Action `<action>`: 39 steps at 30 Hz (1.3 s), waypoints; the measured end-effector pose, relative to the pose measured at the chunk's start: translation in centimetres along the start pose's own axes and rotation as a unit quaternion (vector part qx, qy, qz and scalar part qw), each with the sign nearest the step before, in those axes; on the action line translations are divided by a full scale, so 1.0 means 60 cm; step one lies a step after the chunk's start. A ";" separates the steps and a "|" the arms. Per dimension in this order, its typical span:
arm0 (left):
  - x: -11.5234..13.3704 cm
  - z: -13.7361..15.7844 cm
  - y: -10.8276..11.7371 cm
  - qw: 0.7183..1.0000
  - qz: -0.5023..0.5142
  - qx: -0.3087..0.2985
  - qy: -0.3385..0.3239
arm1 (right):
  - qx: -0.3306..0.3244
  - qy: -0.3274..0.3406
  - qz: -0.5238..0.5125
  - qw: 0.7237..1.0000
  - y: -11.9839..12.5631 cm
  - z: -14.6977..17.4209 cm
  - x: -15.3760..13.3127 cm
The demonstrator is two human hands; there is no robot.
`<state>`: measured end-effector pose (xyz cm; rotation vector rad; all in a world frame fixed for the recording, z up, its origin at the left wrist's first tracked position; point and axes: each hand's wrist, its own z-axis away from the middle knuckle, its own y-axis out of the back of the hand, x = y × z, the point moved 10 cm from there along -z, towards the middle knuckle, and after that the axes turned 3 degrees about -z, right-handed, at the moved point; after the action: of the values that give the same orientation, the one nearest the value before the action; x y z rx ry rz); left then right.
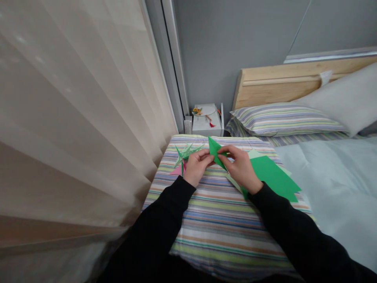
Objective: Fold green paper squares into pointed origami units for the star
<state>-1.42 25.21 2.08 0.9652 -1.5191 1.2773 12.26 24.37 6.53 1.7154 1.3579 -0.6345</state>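
Between both hands, just above the striped cloth, is a folded green paper (214,146) with a pointed top corner. My left hand (198,166) pinches its left edge, and my right hand (239,166) grips its right side between thumb and fingers. Finished-looking folded paper pieces (188,151) in light and dark green lie beyond my left hand, with a pink folded piece (176,170) beside them. To the right of my right hand lies a stack of green paper sheets (272,175), with paler green sheets partly showing under it.
A striped cloth (218,220) covers the surface before me. Behind it stands a small white cabinet (206,125) with small colourful items on top. A pleated curtain (88,118) hangs at left. The bed (332,173), with a striped pillow (294,120) and wooden headboard (271,88), is at right.
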 end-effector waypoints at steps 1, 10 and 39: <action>0.000 0.000 -0.003 1.000 -0.006 -0.006 -0.005 | -0.001 -0.016 -0.005 1.000 0.000 -0.002 0.005; 0.017 0.003 0.022 0.990 -0.125 0.043 -0.050 | 0.025 -0.122 -0.201 0.972 -0.011 0.014 0.043; 0.037 0.017 -0.004 0.981 -0.176 -0.064 -0.054 | -0.049 -0.259 -0.337 0.904 -0.010 0.035 0.064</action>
<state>-2.00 24.12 4.18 1.1720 -1.4149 0.8796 13.02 24.65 2.15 0.8586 1.5293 -1.2773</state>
